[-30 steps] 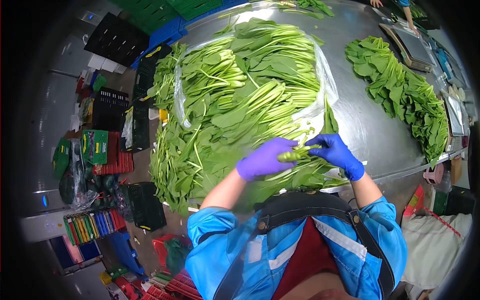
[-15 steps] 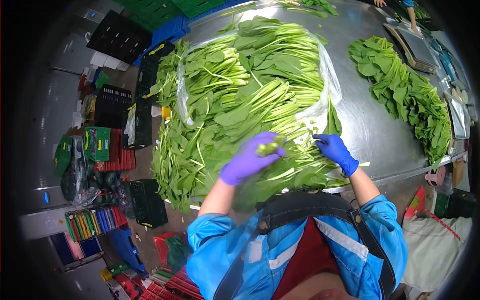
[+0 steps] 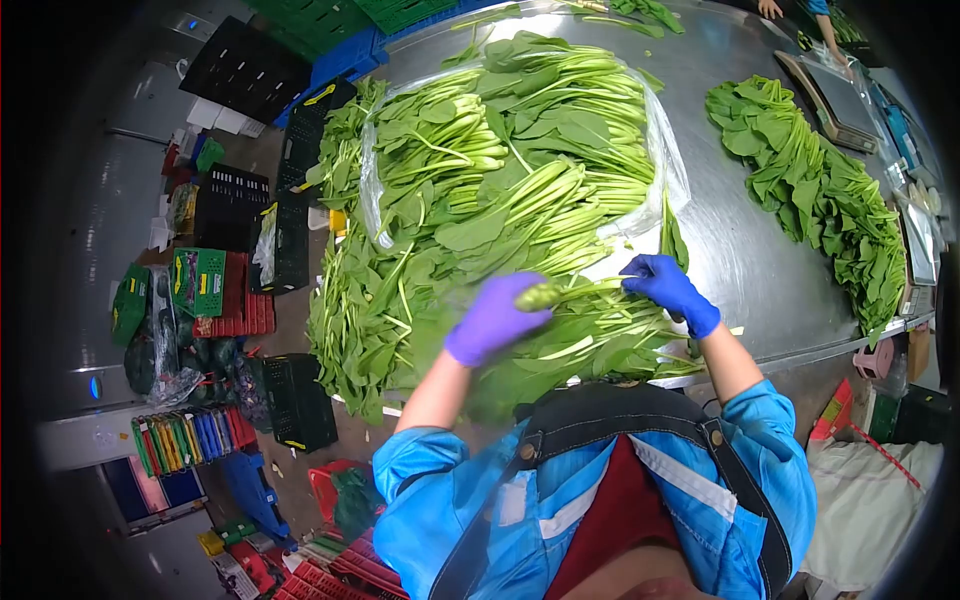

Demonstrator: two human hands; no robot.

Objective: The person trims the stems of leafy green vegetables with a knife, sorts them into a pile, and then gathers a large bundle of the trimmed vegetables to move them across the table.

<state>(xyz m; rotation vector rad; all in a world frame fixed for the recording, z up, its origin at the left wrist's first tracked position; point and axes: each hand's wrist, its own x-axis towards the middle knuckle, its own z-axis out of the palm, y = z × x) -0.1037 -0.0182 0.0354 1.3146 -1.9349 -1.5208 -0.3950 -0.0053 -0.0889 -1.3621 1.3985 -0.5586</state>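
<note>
My left hand (image 3: 500, 317), in a purple glove, is closed round a bunch of leafy greens, with the pale stem ends (image 3: 540, 296) poking out beside the thumb. In a darker blue glove, my right hand (image 3: 668, 290) pinches the end of a single pale stalk (image 3: 595, 287) that reaches across toward the bunch. Loose stalks and leaves (image 3: 625, 325) lie below both hands. Beyond them, a large heap of leafy greens (image 3: 560, 110) rests on clear plastic film (image 3: 668, 160) on the metal table (image 3: 730, 240).
A long row of greens (image 3: 810, 190) lies on the table's right side, near a scale (image 3: 830, 100). Another person's hand (image 3: 770, 8) shows at the top right. Black crates (image 3: 300, 400) and green and red crates (image 3: 200, 283) stand left of the table.
My right hand has risen slightly and now pinches a stalk. My left hand, still round the bunch, has shifted a little. The whole view has moved slightly.
</note>
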